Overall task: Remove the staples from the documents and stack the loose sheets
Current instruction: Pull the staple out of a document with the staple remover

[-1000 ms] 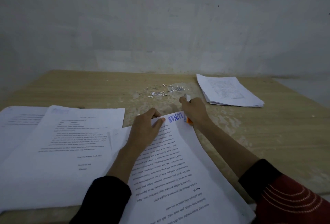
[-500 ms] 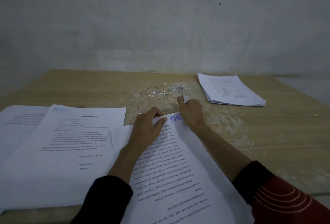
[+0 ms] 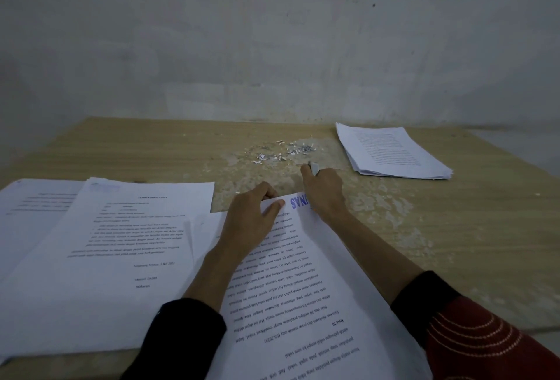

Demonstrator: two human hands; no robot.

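Note:
A printed document lies upside down in front of me, its blue-stamped top corner at the far end. My left hand presses flat on that far end, thumb on the page and fingers over its edge. My right hand is closed around a small white tool with an orange part, held just past the document's far right corner. A scatter of pulled staples lies on the table beyond both hands. A stack of loose sheets sits at the far right.
More printed documents lie overlapping on the left, with another sheet under them. The wooden table has worn, pale patches in the middle. A grey wall stands right behind the far edge.
My right hand with the tool has moved away from the document's corner, forward toward the staple scatter. My left hand keeps pressing on the page.

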